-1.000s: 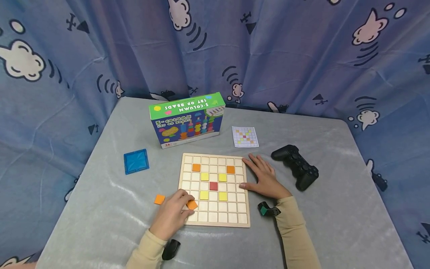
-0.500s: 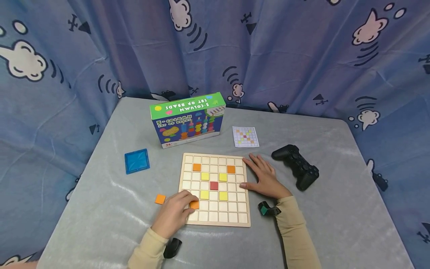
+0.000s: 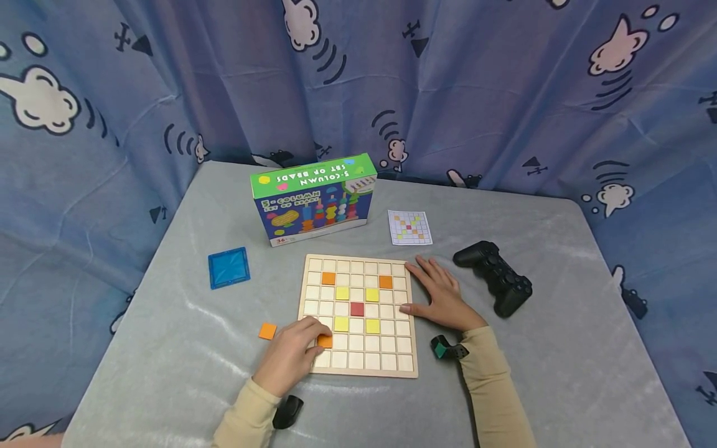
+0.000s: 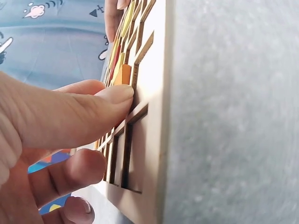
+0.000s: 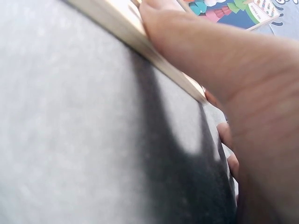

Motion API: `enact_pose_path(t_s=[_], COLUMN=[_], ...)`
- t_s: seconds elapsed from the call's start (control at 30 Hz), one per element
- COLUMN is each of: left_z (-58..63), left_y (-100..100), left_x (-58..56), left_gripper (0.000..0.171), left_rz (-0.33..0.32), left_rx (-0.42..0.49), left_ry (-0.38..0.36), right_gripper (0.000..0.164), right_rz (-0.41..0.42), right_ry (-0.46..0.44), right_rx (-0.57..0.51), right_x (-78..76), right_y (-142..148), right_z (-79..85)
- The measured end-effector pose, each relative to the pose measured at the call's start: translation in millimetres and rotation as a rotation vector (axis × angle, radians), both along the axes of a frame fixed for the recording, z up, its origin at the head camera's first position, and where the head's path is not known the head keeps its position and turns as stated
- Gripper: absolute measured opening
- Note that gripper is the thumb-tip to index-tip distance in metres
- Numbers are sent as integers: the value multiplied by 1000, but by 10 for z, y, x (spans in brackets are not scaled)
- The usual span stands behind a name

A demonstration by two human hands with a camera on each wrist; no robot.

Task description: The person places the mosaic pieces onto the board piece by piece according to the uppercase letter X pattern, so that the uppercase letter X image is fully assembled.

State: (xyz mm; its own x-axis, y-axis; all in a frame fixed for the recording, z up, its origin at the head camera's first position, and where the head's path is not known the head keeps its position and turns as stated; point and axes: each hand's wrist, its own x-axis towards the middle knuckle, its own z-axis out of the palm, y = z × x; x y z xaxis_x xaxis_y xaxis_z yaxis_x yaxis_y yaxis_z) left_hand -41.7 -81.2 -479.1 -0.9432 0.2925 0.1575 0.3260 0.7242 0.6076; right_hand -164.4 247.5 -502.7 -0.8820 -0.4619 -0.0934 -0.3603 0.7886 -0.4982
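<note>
A square wooden grid board (image 3: 370,374) lies in front of me, with yellow tiles (image 3: 372,326), a red tile (image 3: 356,309) and two orange tiles (image 3: 385,282) in its cells. My left hand (image 3: 287,354) reaches over the lower left corner, pinching another orange tile (image 3: 325,341) between thumb and index finger. In the left wrist view that orange tile (image 4: 123,73) stands at a cell, partly hidden by the thumb (image 4: 88,119). My right hand (image 3: 439,300) rests, fingers spread, along the board's right edge. The right wrist view has its thumb (image 5: 182,37) on the wooden rim.
One loose orange tile (image 3: 267,331) lies left of the board, and a blue square tray (image 3: 228,268) farther up. Behind stand a bead-set box (image 3: 316,208) and a pattern card (image 3: 410,228). A black game controller (image 3: 494,277) lies to the right.
My left hand has moved slightly right, and the orange tile it pinches has turned from tilted to lined up with a grid cell. The right hand has stayed put.
</note>
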Motion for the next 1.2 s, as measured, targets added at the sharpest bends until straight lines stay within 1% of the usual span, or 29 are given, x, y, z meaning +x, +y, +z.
enact_pose_path(t_s=[0.23, 0.4, 0.57, 0.9, 1.07, 1.2], left_z=[8, 11, 19, -13, -38, -34], left_y=[-17, -5, 12, -9, -20, -29], left_x=[-2, -4, -1, -3, 3, 8], left_gripper=[31, 27, 24, 21, 21, 22], left_rz=[-4, 18, 36, 21, 29, 40], left_rx=[19, -2, -35, -33, -42, -46], left_ry=[-22, -32, -19, 22, 47, 39], right_gripper=[90, 90, 90, 90, 90, 90], right_rz=[0, 1, 0, -1, -3, -4], right_ry=[-1, -1, -7, -11, -13, -16], right_rx=[-5, 2, 0, -4, -1, -4], right_x=[0, -4, -2, 6, 4, 6], right_y=[-1, -2, -10, -20, -16, -12], right_z=[10, 16, 30, 41, 33, 30])
